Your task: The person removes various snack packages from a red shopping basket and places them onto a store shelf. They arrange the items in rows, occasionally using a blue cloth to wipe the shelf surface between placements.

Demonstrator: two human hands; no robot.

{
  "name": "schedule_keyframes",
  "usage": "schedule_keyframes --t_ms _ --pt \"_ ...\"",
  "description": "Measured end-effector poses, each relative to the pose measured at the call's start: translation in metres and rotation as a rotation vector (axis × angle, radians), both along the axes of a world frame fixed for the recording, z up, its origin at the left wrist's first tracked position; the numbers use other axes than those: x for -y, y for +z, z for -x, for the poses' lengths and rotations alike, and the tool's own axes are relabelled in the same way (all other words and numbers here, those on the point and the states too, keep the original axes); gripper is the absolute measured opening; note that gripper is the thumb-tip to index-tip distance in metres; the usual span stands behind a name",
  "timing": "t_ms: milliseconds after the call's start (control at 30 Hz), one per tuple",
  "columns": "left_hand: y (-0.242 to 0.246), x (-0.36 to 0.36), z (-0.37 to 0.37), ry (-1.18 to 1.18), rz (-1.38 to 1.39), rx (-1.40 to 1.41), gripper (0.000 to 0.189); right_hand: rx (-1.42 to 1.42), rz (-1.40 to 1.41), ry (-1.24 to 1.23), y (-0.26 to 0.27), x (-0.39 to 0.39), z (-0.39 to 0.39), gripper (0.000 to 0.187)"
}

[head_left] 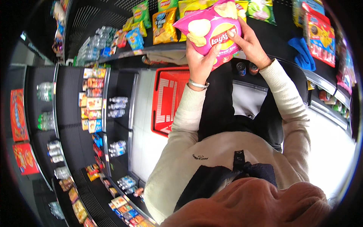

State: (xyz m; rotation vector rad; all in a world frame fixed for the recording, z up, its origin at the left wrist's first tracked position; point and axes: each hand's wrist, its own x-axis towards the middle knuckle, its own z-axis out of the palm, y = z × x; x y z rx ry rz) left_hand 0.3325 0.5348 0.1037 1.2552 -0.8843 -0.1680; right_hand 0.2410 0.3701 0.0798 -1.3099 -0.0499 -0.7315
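A pink bag of Lay's potato chips (pixel 202 29) is held up between both hands, over the edge of a black store shelf. My left hand (pixel 200 61) grips its lower left side, thumb across the front. On the right side, my right hand (pixel 249 42) has its thumb on the front too; the other fingers are mostly hidden behind the bag. Behind it stand yellow chip bags (pixel 190 8), partly covered. An orange-yellow snack bag (pixel 165 26) and a green chip bag (pixel 141 14) are to the left, and another green bag (pixel 261 11) is to the right.
A red shopping basket (pixel 170 99) sits on the floor beside my legs. Two cans (pixel 246 69) are under the shelf edge. A blue cloth (pixel 303 54) hangs near a red snack package (pixel 322 37). Left shelves hold boxed snacks (pixel 93 99) and bottles (pixel 116 106).
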Motion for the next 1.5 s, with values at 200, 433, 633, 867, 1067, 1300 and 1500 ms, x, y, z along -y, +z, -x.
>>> schedule_keyframes --t_ms 200,433,633,867,1067,1300,1500 --pt "-0.019 -0.086 -0.04 0.283 0.159 -0.386 0.05 -0.037 0.166 -0.142 -0.005 0.015 0.002 0.045" --pt "-0.174 -0.219 -0.123 0.772 0.177 -0.484 0.047 -0.207 0.164 -0.174 -0.013 0.037 0.005 0.044" --pt "-0.317 -0.294 -0.116 1.204 -0.119 -0.706 0.034 -0.328 0.222 -0.128 -0.045 0.048 0.003 0.04" --pt "-0.38 -0.327 -0.15 1.158 -0.343 -0.567 0.052 -0.337 0.305 -0.167 -0.063 0.066 -0.003 0.041" --pt "-0.405 -0.332 -0.13 1.23 -0.612 -0.777 0.079 -0.341 0.284 -0.28 -0.066 0.077 -0.002 0.038" --pt "-0.409 -0.332 -0.157 1.097 -0.283 -0.688 0.065 -0.254 0.065 -0.437 -0.043 0.08 0.01 0.04" --pt "-0.343 -0.31 -0.203 1.405 -0.757 -0.396 0.085 -0.213 -0.076 -0.499 -0.044 0.093 0.012 0.033"
